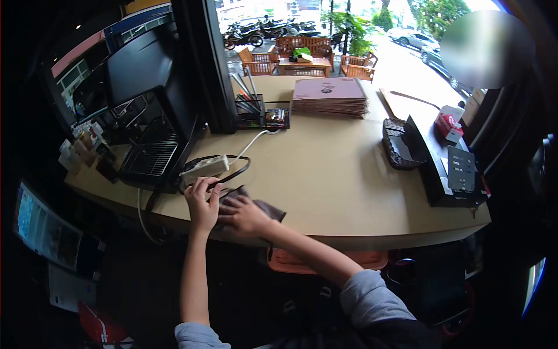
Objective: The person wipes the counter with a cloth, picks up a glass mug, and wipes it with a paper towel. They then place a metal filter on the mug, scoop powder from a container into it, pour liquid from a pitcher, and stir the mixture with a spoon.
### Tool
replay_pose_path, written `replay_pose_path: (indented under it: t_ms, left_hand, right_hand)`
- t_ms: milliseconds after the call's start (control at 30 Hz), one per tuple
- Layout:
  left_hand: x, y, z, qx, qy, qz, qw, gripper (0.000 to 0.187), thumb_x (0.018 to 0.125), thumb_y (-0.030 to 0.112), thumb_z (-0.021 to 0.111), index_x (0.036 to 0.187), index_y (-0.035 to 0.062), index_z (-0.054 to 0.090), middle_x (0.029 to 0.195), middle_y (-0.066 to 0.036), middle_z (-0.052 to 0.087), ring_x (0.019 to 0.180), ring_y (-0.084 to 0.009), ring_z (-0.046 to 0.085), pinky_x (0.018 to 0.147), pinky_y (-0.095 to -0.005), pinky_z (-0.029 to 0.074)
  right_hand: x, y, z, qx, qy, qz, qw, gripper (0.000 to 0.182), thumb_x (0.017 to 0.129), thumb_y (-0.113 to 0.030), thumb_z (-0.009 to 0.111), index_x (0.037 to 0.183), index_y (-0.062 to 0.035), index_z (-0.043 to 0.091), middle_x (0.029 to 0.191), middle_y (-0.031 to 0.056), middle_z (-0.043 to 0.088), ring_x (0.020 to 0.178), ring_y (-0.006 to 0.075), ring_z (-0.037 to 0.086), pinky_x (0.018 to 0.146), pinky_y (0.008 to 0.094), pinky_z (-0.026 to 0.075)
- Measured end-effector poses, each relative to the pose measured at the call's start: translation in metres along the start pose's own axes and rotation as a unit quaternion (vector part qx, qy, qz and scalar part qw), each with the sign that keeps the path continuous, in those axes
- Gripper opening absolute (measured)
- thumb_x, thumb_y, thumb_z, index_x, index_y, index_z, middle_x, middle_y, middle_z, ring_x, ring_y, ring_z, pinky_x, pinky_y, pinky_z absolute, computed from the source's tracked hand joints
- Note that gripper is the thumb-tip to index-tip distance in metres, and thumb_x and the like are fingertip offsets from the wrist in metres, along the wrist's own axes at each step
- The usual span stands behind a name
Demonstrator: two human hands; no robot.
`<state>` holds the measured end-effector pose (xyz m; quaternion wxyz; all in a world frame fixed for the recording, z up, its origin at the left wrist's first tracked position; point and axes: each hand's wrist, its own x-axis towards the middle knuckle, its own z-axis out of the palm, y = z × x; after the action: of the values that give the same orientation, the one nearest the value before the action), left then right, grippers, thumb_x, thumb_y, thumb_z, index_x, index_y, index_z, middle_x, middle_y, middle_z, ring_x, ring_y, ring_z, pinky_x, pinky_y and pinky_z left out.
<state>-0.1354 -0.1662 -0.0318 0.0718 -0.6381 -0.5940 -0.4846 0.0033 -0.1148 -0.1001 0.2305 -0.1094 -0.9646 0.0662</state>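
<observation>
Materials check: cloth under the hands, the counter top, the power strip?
Cloth: soft fabric, grey-brown, matte; it creases and drapes under the right hand. Counter: looks like tan laminate or sealed wood, smooth, faint sheen, no grain visible. Power strip: probably white moulded plastic, slightly glossy, hard edges; the left hand sits just below it, by its black cable.

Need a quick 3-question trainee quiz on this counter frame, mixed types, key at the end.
1. True or false: the right hand presses on a dark grey cloth lying on the tan wooden counter.
2. What does the left hand touch? A) the stack of pink booklets B) the black cables beside the white power strip C) the black keyboard
3. Fill in: the pink booklets lie at the counter's ____ edge, by the window.

Key: 1 true; 2 B; 3 far
</observation>
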Motion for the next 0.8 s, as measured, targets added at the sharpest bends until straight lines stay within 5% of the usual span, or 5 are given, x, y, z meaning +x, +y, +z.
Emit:
replay_pose_path:
  t_ms: [167, 333, 567, 800]
  left_hand:
    - [-0.002, 0.003, 0.007, -0.012, 0.018, 0.0, 1.0, 0.011, 0.088, 0.018, 0.063, 0.09, 0.0068, 0.062, 0.081, -0.003, 0.058, 0.068, -0.0189, 0.053, 0.075, -0.0347, 0.038]
    - [-0.012, 0.011, 0.016, 0.063, 0.003, 0.019, 0.998, 0.013, 0.09, 0.02, 0.059, 0.092, 0.008, 0.062, 0.085, -0.002, 0.058, 0.077, -0.02, 0.055, 0.082, -0.037, 0.036]
    - [-0.055, 0.004, 0.038, 0.143, -0.062, 0.055, 0.986, 0.013, 0.089, 0.022, 0.059, 0.094, 0.0104, 0.061, 0.092, -0.003, 0.06, 0.094, -0.0223, 0.056, 0.097, -0.043, 0.031]
    - [-0.072, 0.042, 0.044, 0.026, -0.105, 0.035, 0.993, 0.02, 0.084, 0.013, 0.062, 0.102, 0.0051, 0.058, 0.101, -0.009, 0.057, 0.101, -0.0276, 0.053, 0.095, -0.0396, 0.035]
  right_hand:
    - [-0.037, -0.015, -0.002, -0.005, 0.035, -0.016, 0.999, 0.049, 0.086, -0.043, 0.055, 0.128, -0.0176, 0.057, 0.138, 0.0094, 0.048, 0.13, 0.0297, 0.041, 0.104, 0.0479, 0.031]
    - [-0.117, 0.004, -0.043, -0.093, 0.079, 0.201, 0.972, 0.048, 0.089, -0.04, 0.053, 0.132, -0.0185, 0.052, 0.139, 0.0096, 0.047, 0.13, 0.0303, 0.04, 0.105, 0.0498, 0.03]
    - [-0.281, 0.028, -0.124, -0.226, 0.154, 0.431, 0.86, 0.039, 0.086, -0.033, 0.057, 0.123, -0.0212, 0.06, 0.135, 0.0078, 0.053, 0.124, 0.0296, 0.049, 0.105, 0.0505, 0.031]
    - [-0.401, 0.021, -0.184, -0.29, 0.179, 0.563, 0.753, 0.035, 0.091, -0.031, 0.052, 0.123, -0.0186, 0.061, 0.135, 0.0047, 0.053, 0.126, 0.0268, 0.047, 0.106, 0.0471, 0.031]
